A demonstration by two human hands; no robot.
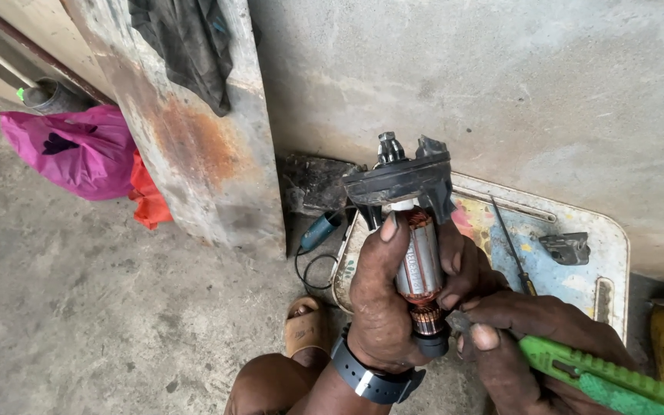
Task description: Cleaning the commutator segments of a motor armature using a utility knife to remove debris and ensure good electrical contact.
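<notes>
Your left hand (393, 300), wristwatch (374, 376) on the wrist, is clenched around a motor armature (418, 261), held upright above the floor; thumb on its left side, fingers wrapped behind and to the right. Copper windings show at top and bottom of the laminated core; a black plastic housing piece (401, 180) sits on the upper shaft end. Your right hand (528, 338) grips a green utility knife (601, 376), its front end touching the armature's lower end near the commutator; the blade itself is hidden by your fingers. Beneath both hands lies a flat tray-like board (612, 246) with a worn, coloured surface, its far edge against the concrete wall (501, 84). On it: a thin screwdriver (512, 246) lying at an angle near the middle, a small grey metal part (566, 247) near the far right corner. Off the board's left edge, a black cable (313, 265) and a teal tool end (320, 229). Rusted metal sheet (201, 146) leans on the wall, dark cloth (186, 42) over it. Pink bag (78, 150) at far left, contents not visible. Sandalled foot (307, 327) on the floor below the board.
</notes>
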